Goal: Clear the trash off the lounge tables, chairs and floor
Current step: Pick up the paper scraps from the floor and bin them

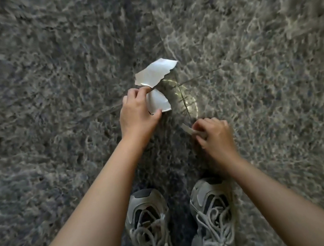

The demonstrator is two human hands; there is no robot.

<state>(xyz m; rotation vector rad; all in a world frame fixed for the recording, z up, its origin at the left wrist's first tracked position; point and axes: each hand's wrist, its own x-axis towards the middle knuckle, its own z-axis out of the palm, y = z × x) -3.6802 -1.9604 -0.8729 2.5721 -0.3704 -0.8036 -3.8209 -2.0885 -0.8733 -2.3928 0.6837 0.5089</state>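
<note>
I look straight down at a grey marbled stone floor (49, 97). My left hand (137, 111) grips two torn white paper scraps: a larger one (156, 71) sticking up past my fingers and a smaller curved one (158, 102) between thumb and fingers. My right hand (214, 134), lower and to the right, is curled round a small pale paper piece (187, 128) whose end pokes out on its left side. Both hands hover low over the floor, a little apart from each other.
My two grey laced sneakers (148, 224) stand on the floor just below the hands. A bright curved light reflection (191, 102) lies on the stone between the hands. Thin tile joints run across the floor.
</note>
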